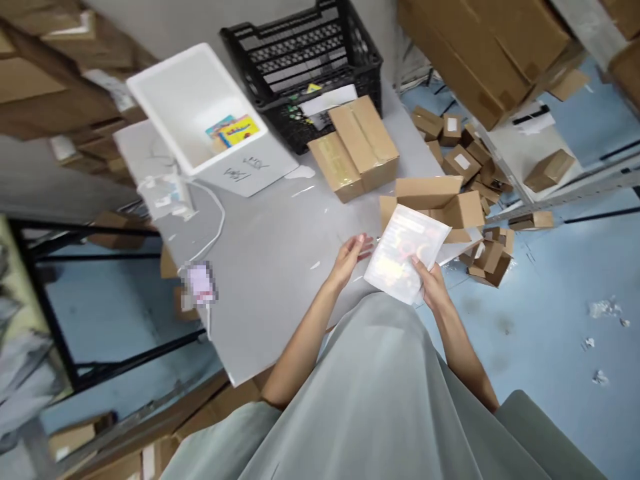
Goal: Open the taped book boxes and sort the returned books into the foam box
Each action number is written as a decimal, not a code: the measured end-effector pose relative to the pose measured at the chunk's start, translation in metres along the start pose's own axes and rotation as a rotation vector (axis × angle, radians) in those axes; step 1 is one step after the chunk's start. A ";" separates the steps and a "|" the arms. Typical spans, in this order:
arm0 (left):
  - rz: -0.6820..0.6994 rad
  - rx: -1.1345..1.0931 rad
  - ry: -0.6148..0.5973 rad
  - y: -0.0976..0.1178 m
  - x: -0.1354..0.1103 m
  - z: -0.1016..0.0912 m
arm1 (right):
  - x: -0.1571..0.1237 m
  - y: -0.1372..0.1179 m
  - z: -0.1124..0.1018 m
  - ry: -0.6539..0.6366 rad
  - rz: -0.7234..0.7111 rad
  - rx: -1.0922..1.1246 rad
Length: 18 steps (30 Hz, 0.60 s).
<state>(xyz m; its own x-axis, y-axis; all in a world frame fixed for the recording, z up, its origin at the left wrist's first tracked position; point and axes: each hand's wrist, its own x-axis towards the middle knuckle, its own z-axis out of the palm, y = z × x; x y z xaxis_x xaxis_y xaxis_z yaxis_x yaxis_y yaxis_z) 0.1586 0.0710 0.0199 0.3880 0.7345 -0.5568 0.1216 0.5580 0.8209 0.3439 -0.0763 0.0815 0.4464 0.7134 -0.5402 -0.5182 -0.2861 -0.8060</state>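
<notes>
My right hand (434, 285) grips a flat package in a cloudy plastic sleeve (400, 243) by its lower right side, the thumb lying on top. Through the sleeve, faint red and yellow print shows. My left hand (350, 259) is just left of the package, fingers apart and holding nothing. Behind the package, at the table's right edge, stands an open cardboard box (430, 192) with its flaps up; the package hides part of it. Two closed cardboard boxes (367, 143) sit side by side farther back on the grey table (265, 267).
A white bin (175, 93) with colourful packets (240, 131) and a black crate (300, 57) stand at the back. A white cable (220, 220) runs along the table's left. Small cartons (463, 160) are piled beyond the right edge, by a shelf (540, 147). Plastic scraps (605, 308) litter the blue floor.
</notes>
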 end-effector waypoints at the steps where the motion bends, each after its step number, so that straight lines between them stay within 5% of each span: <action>1: -0.040 -0.054 -0.089 -0.001 -0.017 -0.012 | 0.003 0.005 0.011 -0.062 0.029 -0.034; 4: -0.104 -0.158 -0.165 -0.011 -0.061 -0.045 | 0.015 0.024 0.046 -0.276 0.106 -0.152; 8: -0.024 -0.263 0.074 -0.044 -0.091 -0.084 | 0.035 0.059 0.088 -0.454 0.064 -0.356; 13: 0.007 -0.344 0.322 -0.102 -0.102 -0.129 | 0.058 0.108 0.128 -0.528 -0.030 -0.530; 18: -0.035 -0.149 0.476 -0.151 -0.086 -0.160 | 0.065 0.159 0.160 -0.573 -0.089 -0.707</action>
<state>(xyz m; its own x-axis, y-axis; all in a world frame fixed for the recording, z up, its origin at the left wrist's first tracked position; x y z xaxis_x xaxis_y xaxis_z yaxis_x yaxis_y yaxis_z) -0.0393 -0.0148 -0.0764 -0.0777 0.7900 -0.6082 -0.0182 0.6088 0.7931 0.1740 0.0272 -0.0435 -0.0654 0.9059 -0.4185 0.1525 -0.4054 -0.9013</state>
